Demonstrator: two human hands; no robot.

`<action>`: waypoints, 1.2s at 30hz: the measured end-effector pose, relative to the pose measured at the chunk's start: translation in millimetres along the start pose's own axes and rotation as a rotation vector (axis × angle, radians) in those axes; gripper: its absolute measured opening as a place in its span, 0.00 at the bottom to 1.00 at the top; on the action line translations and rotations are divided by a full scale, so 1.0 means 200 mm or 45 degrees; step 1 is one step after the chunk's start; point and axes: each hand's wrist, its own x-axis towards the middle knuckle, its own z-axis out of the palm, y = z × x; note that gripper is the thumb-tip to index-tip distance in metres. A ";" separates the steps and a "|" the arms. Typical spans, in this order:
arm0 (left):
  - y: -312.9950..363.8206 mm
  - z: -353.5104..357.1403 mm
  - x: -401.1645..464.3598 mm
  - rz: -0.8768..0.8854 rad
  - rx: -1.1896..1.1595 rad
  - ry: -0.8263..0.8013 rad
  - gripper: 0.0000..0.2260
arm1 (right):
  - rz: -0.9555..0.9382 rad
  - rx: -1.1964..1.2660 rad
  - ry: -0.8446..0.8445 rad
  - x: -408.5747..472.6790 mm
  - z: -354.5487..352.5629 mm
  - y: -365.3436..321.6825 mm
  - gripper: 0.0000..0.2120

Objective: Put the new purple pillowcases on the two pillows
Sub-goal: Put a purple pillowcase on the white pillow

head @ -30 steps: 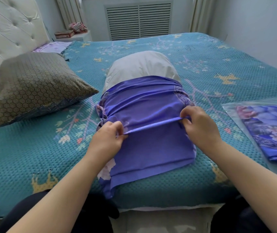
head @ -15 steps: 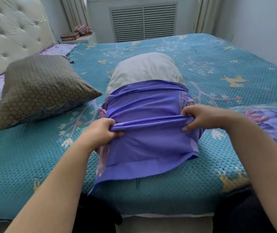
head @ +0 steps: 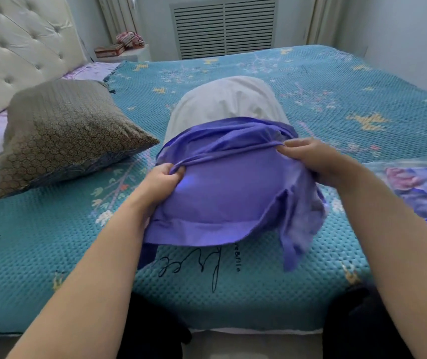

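Both hands, the left hand (head: pixel 164 177) and the right hand (head: pixel 308 158), pinch a fold of the purple pillowcase (head: pixel 222 193), which covers the near half of the white pillow (head: pixel 222 102) on the bed (head: pixel 51 242).

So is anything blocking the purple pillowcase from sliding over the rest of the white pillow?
Nothing visible. The pillowcase covers the pillow's near part; beyond its far end lies only bare bedspread. The brown pillow sits off left.

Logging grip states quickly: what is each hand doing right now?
Left hand: closed, pinching a gathered fold of the purple fabric pillowcase.
Right hand: closed, pinching the same fold at its other end.
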 end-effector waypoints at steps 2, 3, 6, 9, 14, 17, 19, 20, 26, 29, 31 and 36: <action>-0.02 -0.03 0.00 -0.010 -0.015 -0.180 0.12 | 0.154 -0.138 -0.136 0.01 -0.09 0.03 0.18; -0.03 -0.04 0.00 0.037 0.060 -0.170 0.12 | 0.170 -0.329 -0.164 0.01 -0.13 0.05 0.24; -0.06 -0.05 0.02 0.235 0.386 0.025 0.15 | 0.230 -0.402 -0.441 0.01 -0.19 0.08 0.30; -0.06 -0.04 0.01 0.406 0.412 0.176 0.11 | 0.070 -0.634 -0.328 -0.02 -0.22 0.06 0.23; -0.05 -0.01 0.05 0.369 0.227 0.175 0.15 | -0.595 -0.853 0.288 -0.07 0.01 0.02 0.06; -0.05 -0.01 0.04 0.272 0.103 -0.071 0.17 | -0.485 -0.566 -0.009 -0.03 -0.02 0.02 0.15; -0.05 -0.01 0.03 0.157 -0.019 -0.197 0.18 | -0.185 -0.378 -0.123 0.00 -0.11 0.05 0.29; -0.06 0.00 0.03 0.111 -0.018 -0.212 0.19 | -0.048 -0.420 -0.111 0.01 -0.14 0.08 0.32; -0.11 -0.01 0.04 0.121 0.328 -0.024 0.19 | 0.001 -0.837 -0.107 0.04 -0.09 0.12 0.23; -0.10 -0.02 0.04 0.105 0.429 0.159 0.14 | -0.250 -0.887 0.063 -0.01 -0.07 0.09 0.19; -0.10 0.00 0.05 0.065 0.422 0.273 0.14 | -0.379 -0.937 0.220 -0.05 -0.02 0.08 0.14; -0.11 0.02 0.07 -0.099 0.121 0.036 0.15 | -0.267 -0.772 0.227 0.01 0.01 0.08 0.12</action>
